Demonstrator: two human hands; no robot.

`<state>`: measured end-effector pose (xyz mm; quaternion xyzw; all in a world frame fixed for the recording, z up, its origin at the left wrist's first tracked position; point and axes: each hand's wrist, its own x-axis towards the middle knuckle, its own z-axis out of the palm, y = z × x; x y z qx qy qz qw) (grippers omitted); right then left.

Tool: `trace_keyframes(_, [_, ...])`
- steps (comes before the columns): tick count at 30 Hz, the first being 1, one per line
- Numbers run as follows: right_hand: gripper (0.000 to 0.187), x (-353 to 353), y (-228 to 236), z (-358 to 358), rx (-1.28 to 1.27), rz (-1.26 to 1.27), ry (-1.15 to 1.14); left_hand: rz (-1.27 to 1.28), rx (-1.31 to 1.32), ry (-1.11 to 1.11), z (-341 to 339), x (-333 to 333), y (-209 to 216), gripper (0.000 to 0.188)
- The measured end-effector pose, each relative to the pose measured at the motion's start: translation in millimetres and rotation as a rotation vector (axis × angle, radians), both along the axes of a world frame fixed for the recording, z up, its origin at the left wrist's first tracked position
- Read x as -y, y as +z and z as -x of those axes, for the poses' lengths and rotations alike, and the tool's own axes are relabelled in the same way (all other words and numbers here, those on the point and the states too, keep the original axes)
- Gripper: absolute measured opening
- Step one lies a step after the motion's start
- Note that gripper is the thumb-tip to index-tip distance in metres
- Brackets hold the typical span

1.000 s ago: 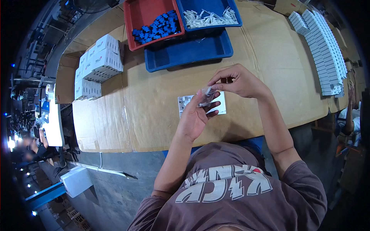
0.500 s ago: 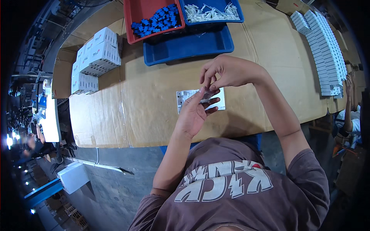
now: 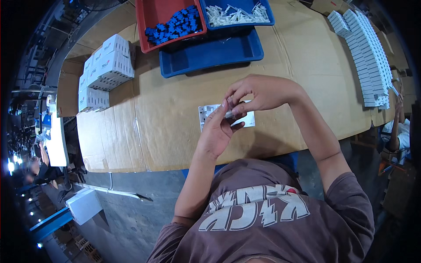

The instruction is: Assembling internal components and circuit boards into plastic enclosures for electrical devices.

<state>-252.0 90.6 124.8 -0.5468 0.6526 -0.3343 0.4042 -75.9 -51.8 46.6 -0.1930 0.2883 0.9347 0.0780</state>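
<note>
My left hand is raised over the cardboard-covered table, its thumb and fingers closed on a small translucent whitish piece. Fingers hide most of that piece, so its kind does not show clearly. From the right, my right hand reaches across with bent fingers and pinches at the same piece, its fingertips meeting those of the left. Beneath both hands a flat white rectangular panel lies on the cardboard, partly covered by them; small dark marks or slots show on its left part.
Beyond my hands stands a blue tray. Behind it are a red bin of blue plastic parts and a blue bin of white parts. White boxes are stacked left; long rows of white boxes stand right. Other people work at both sides.
My right hand has come slightly down and its fingers have closed in on the piece in my left hand. The whole view has shifted a little.
</note>
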Motion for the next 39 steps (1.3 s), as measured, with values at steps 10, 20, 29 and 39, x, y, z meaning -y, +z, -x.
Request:
trace_keyframes(10, [0.027, 6.2, 8.7, 0.9, 0.049, -0.002, -0.025, 0.001, -0.068, 0.028, -7.1, 3.3, -7.8, 0.043])
trace_keyframes(20, [0.019, 34.1, -37.2, 179.5, -0.115, 0.158, -1.01, 0.134, -0.17, -0.086, -26.5, 22.5, 11.6, 0.058])
trace_keyframes(29, [0.021, 84.2, -63.6, 195.3, -0.785, 0.022, -1.217, 0.083, -0.256, -0.118, -50.6, 26.7, -6.5, 0.041])
trace_keyframes(39, [0.023, 50.4, -77.0, 217.9, -0.545, 0.254, -1.38, 0.086, -0.243, -0.121, -44.9, 28.7, -1.2, 0.047])
